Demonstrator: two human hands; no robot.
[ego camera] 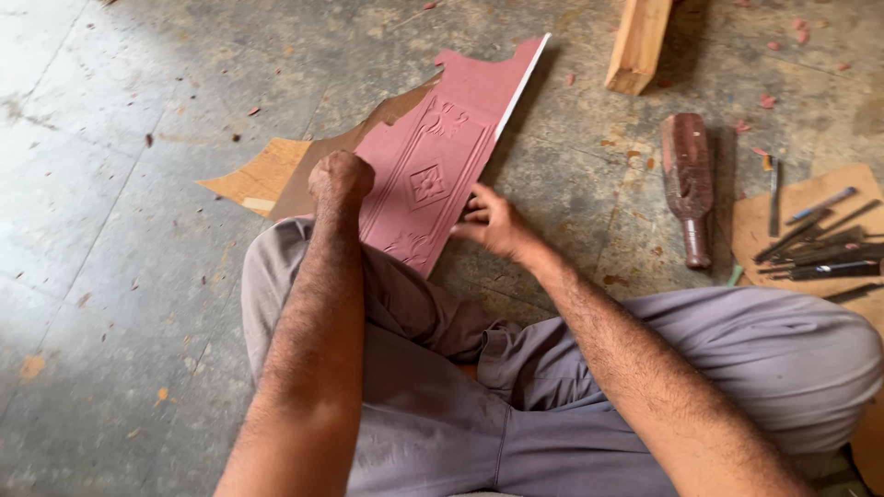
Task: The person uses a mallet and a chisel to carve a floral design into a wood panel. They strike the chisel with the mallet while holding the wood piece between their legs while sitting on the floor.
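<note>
Both hands are on a pink carved panel (433, 175) lying flat on the concrete floor (110, 230). Left hand (340, 178) is closed into a fist, knuckles up, resting at the panel's 9 o'clock edge; whether anything sits inside the fist cannot be told. Right hand (493, 222) is partly curled, fingers bent against the panel's lower 3 o'clock edge, touching it; nothing separate is seen in its grasp.

Panel runs long from 7 o'clock, near the person's knee, to 1 o'clock, where its far end is cut in a curved profile. Its face carries relief carving: a diamond motif near the middle and floral work above. A pale edge shows along its right side.

Under the panel's left side lies a brown cardboard sheet (267, 175), reaching toward 9 o'clock.

At 3 o'clock of the panel, well apart, a dark wooden mallet (688, 184) lies on the floor, handle toward the person. Further toward 3 o'clock, a group of chisels (820, 248) rests on another cardboard piece (852, 184). At 12 o'clock, a pale timber block (637, 41) stands on the floor. Pink chips (767, 99) are scattered nearby.

Person sits with legs in grey trousers (552, 396).
</note>
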